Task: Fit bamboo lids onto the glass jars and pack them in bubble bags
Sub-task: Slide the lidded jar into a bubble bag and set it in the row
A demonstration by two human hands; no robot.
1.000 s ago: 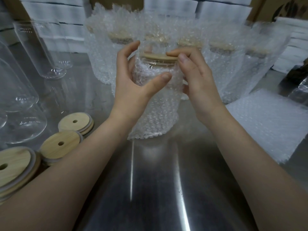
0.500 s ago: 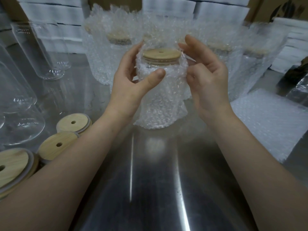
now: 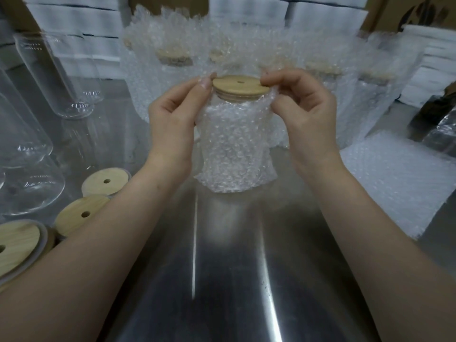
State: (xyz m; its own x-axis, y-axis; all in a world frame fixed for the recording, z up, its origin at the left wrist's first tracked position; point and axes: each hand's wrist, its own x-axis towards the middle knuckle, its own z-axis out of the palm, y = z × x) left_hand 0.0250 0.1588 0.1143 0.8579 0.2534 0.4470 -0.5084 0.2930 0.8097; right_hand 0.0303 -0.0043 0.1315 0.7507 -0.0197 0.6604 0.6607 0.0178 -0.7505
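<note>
A glass jar with a round bamboo lid (image 3: 240,88) stands inside a bubble bag (image 3: 234,149) at the middle of the steel table (image 3: 234,267). My left hand (image 3: 172,119) pinches the bag's top edge on the left of the lid. On the lid's right, my right hand (image 3: 306,114) pinches the bag's edge in the same way. The lid and a strip of glass under it show above the front of the bag. Loose bamboo lids (image 3: 106,181) lie at the lower left.
Several bagged jars (image 3: 172,70) stand in a row behind. Bare glass jars (image 3: 49,77) lie and stand at the left. A stack of flat bubble bags (image 3: 399,178) lies at the right. White boxes (image 3: 74,21) line the back.
Both hands have shifted from around the jar's sides to the bag's top edge. The bag's front now sits lower, and the lid and glass neck show clearly.
</note>
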